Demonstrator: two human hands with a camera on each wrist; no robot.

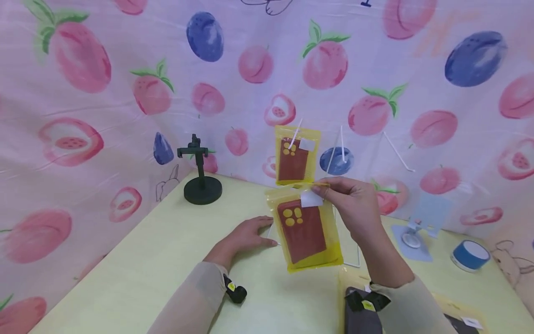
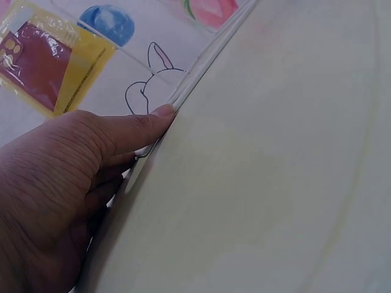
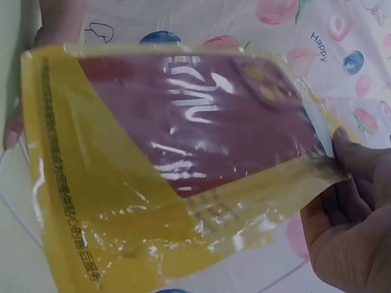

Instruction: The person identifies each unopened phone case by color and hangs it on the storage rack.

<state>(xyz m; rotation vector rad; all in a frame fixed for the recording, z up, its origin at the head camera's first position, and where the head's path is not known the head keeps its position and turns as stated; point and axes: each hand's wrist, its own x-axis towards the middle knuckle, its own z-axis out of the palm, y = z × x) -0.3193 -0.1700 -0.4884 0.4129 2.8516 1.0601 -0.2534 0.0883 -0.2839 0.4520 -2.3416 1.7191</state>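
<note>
My right hand (image 1: pixel 354 204) pinches the top edge of a yellow zip bag (image 1: pixel 333 232) holding a dark red phone case (image 1: pixel 302 232) with camera cutouts and a white label. In the right wrist view the shiny bag (image 3: pixel 122 226) hangs from thumb and fingers (image 3: pixel 348 152). Behind it, a similar bagged phone case (image 1: pixel 294 162) hangs on a hook of a white wire display rack (image 1: pixel 343 144). Low at the rack's left side, my left hand (image 1: pixel 249 234) holds the base wire between thumb and fingers; the left wrist view shows the thumb (image 2: pixel 146 128) on it.
A black stand (image 1: pixel 202 190) is at the back left of the table. On the right are a light blue phone stand (image 1: pixel 417 241) and a blue-and-white round device (image 1: pixel 470 256). More bagged dark cases (image 1: pixel 362 320) lie at the front right. A fruit-print cloth (image 1: pixel 254 65) hangs behind.
</note>
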